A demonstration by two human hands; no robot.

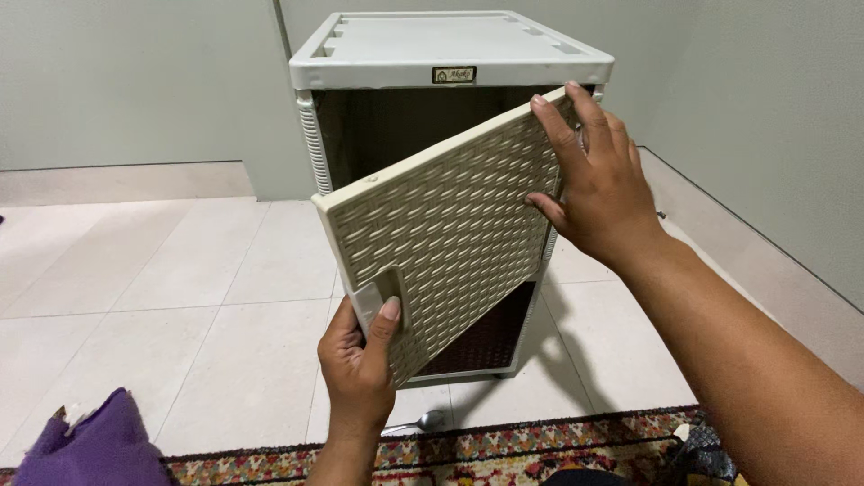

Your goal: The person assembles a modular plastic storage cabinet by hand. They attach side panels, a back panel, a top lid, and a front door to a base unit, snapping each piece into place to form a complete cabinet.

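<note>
A cream plastic door panel (450,225) with a woven rattan pattern is held tilted in front of an open cream cabinet (450,54). Its recessed handle at the lower left edge is pinched by fingers (387,315); its upper right corner is gripped by other fingers (562,135).

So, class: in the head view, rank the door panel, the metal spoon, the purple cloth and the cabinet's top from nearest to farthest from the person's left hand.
From the left hand:
1. Door panel: gripped at its lower left edge by the handle.
2. Metal spoon: on the floor just right of the wrist.
3. Purple cloth: bottom left corner.
4. Cabinet's top: far up, at the back.
</note>
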